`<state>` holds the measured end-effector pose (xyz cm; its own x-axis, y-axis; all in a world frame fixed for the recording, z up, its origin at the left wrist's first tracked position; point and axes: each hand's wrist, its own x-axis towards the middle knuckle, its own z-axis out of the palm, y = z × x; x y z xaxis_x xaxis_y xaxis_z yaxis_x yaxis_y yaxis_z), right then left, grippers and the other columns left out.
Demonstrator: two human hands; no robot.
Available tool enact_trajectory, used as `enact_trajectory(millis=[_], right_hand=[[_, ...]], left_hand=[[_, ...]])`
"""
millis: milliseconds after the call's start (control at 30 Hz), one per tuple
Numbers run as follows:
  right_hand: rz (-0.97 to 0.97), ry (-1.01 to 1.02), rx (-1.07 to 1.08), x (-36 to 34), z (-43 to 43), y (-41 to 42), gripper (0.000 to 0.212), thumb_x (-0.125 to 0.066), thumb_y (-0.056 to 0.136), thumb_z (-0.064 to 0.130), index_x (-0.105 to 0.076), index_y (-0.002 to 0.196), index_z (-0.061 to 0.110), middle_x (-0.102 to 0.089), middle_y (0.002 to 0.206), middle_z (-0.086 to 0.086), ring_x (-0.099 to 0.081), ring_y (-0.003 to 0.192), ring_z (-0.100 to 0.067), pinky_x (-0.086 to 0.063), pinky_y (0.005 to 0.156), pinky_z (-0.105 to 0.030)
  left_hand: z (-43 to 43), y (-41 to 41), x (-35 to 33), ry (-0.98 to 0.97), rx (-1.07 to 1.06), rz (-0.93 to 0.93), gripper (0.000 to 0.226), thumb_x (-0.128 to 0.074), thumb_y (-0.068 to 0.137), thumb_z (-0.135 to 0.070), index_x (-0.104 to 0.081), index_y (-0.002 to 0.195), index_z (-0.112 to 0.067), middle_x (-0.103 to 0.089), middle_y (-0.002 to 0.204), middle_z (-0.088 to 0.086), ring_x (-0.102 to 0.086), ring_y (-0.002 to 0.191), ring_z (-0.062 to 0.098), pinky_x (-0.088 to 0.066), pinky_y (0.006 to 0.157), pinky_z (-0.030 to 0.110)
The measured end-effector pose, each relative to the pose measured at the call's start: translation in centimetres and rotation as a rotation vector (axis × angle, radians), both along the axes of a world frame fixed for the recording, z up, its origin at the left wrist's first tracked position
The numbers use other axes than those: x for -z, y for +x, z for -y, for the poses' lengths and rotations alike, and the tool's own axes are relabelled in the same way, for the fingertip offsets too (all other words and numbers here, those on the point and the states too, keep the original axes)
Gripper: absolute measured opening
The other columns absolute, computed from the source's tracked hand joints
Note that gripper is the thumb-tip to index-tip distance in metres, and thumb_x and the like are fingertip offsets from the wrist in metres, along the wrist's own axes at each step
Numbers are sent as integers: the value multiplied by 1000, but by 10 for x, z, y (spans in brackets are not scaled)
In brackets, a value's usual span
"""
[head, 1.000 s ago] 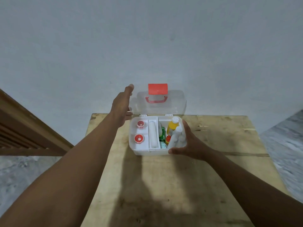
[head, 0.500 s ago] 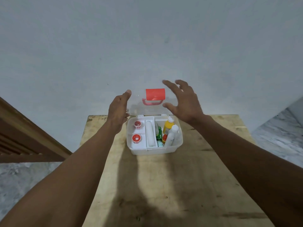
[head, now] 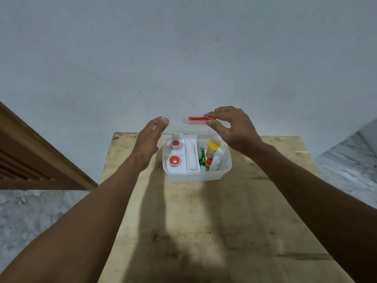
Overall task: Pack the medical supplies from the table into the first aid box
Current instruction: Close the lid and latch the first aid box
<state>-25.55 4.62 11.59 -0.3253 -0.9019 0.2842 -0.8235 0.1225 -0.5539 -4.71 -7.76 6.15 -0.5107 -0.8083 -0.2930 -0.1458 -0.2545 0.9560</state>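
Holding the clear lid (head: 183, 126) half down over the box (head: 195, 176): right hand (head: 232, 129) pinching the lid's front edge just beside the red latch (head: 202, 118), thumb below and fingers above; left hand (head: 150, 139) flat and uncurled, straight fingertips at the lid's left corner, contact through the clear plastic too faint to confirm. Sitting toward the far end of the tabletop (head: 224, 231), with supplies inside: two red-centred spools (head: 174, 160) in the box's left compartments, a white roll (head: 191, 156) in its middle slot, and in its right compartment a green pack (head: 202, 157), a yellow bottle (head: 212, 147), a white bottle (head: 217, 161) and a small red-capped item (head: 209, 160). Judging by the filled compartments, probably down to shutting and latching. Main risk from here: landing the lid on the two bottles, both leaning and reaching near the rim, and failing to seat; forcing it could crack the thin plastic or pop a cap. Second risk: twisting the lid by pulling on the latch side alone, leaving the latch off its catch. Third: shoving the light box along the tabletop, with neither hand bracing the base. Also a chance of trapping the left fingertips between lid and rim. As for writing, little to report: pale lettering on the green pack, too small to read; no legible label on either bottle, the spools, the lid or the latch.
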Motion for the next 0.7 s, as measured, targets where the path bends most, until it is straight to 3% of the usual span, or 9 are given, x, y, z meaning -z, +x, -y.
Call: enact_trajectory(millis=[100,167,267,467,600,700], right_hand=[[-9,27,-3,15,-16,7,25,-63,96,31,-74,118,26,-67,129,-2,-52,124,-15,-33,98,-25],[-55,46,0,29,-28,13,25,-63,95,32,-76,115,24,-67,128,-5,-54,123,-21,-41,101,-33],[-106,52,-45,53,-45,23,31,-58,90,41,-80,105,24,-70,122,-9,-59,115,-29,-50,94,-45],[-162,0,-62,87,-62,30,32,-59,87,41,-82,97,21,-71,117,-11,-62,108,-33,-52,90,-43],[-235,-5,-96,101,-69,32,32,-58,86,39,-81,97,21,-70,119,-13,-62,108,-36,-54,89,-46],[-311,-11,-117,109,-72,35,31,-57,87,35,-80,100,18,-68,120,-17,-61,110,-39,-52,92,-49]], left_hand=[[-11,15,7,-49,39,5,53,-61,89,-58,-49,139,-46,-49,143,-20,-43,130,6,-36,102,40],[-20,25,12,-57,66,19,53,-61,91,-49,-46,142,-45,-47,143,-20,-42,130,5,-35,104,39],[-35,37,20,-62,100,71,57,-61,95,-40,-40,148,-42,-46,147,-14,-42,135,8,-37,103,37],[-55,39,41,-104,61,170,62,-59,99,-24,-32,153,-36,-54,145,-5,-50,131,11,-39,110,36],[-65,42,52,-295,111,298,65,-56,100,-21,-25,155,-34,-56,139,-9,-49,124,0,-39,100,20],[-66,43,61,-385,82,329,62,-57,99,-23,-31,153,-37,-51,145,-14,-49,126,1,-40,106,24]])
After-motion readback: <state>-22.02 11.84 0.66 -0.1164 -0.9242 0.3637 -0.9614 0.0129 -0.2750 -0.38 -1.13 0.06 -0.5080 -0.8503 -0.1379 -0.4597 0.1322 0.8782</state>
